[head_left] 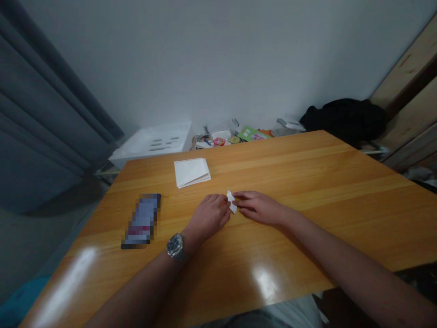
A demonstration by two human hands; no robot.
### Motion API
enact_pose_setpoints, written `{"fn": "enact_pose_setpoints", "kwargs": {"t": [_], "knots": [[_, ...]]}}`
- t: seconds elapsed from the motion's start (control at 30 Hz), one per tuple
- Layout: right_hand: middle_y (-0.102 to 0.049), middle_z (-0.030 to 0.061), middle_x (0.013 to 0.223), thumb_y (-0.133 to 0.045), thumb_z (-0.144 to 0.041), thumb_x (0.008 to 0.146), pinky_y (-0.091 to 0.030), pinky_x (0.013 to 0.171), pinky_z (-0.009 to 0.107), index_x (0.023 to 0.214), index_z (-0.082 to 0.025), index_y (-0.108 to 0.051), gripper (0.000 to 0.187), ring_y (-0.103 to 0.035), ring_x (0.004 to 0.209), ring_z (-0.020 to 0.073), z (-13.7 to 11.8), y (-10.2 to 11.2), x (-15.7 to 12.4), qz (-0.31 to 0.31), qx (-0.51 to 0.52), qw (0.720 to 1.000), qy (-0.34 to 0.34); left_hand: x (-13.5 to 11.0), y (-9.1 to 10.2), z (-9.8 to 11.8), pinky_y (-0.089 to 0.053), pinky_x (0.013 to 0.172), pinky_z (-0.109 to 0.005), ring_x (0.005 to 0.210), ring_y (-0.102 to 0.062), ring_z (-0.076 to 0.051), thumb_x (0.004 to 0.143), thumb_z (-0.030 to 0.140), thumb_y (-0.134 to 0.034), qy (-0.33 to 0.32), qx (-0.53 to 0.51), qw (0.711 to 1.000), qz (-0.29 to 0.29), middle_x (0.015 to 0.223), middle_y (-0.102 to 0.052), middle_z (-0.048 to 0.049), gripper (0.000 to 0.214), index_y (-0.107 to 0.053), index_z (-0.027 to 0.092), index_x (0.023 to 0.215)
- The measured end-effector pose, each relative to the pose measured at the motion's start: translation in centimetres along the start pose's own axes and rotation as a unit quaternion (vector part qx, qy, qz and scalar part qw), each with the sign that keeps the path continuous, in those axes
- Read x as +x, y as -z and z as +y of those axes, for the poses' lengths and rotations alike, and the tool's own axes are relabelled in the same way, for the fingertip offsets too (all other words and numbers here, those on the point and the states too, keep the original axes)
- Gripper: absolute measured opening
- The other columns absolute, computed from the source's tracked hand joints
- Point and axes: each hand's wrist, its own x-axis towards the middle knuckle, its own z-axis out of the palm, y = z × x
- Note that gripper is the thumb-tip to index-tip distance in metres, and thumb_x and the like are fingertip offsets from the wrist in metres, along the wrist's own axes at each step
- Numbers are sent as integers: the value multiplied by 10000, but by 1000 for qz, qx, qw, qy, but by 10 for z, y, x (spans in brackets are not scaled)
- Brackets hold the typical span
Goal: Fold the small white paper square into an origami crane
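Note:
A small folded piece of white paper (231,202) is between my two hands, just above or on the wooden table (307,168). My left hand (210,213), with a metal watch (175,246) on its wrist, grips the paper's left side with bent fingers. From the right, my right hand (256,207) pinches the paper's other edge between thumb and fingertips. The fingertips partly hide the paper, so its full shape does not show. Beyond my left hand lies a stack of white notepad sheets (191,172) with a perforated top edge.
A phone (142,221) with a blurred-out screen lies on the table at left. Behind the far edge stand a white plastic tray (170,136) and a green packet (251,134) among small items. A black bag (343,120) sits at back right, a grey curtain (51,91) hangs left.

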Motion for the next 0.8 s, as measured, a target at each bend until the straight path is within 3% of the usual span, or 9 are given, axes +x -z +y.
{"fn": "enact_pose_setpoints", "kwargs": {"t": [0.3,0.63,0.8], "knots": [[-577,160,1415,-606,-261,943,-452,1075,519,1288,-208,-657,353,-533,1315,299,6,4,1,26,-59,998,-2,-1,3,2,-473,928,-418,1027,-588,-252,979,252,-493,-13,-17,1000,16,1120,-649,-97,256,-651,204,1174],[-616,151,1378,-585,-305,966,-435,1086,511,1287,-214,-648,339,-558,1300,281,7,7,3,25,-37,999,-5,-1,-3,-1,-465,963,-413,1058,-606,-243,1003,327,-495,-8,-43,999,11,1149,-670,-95,282,-627,197,1215],[-696,130,1255,-573,-347,978,-460,1044,485,1288,-203,-631,346,-644,1167,260,3,10,3,12,-30,999,-19,-1,-3,-1,-472,955,-423,1073,-600,-254,1010,367,-478,3,-17,1000,8,1182,-656,-105,295,-648,185,1168]]}}
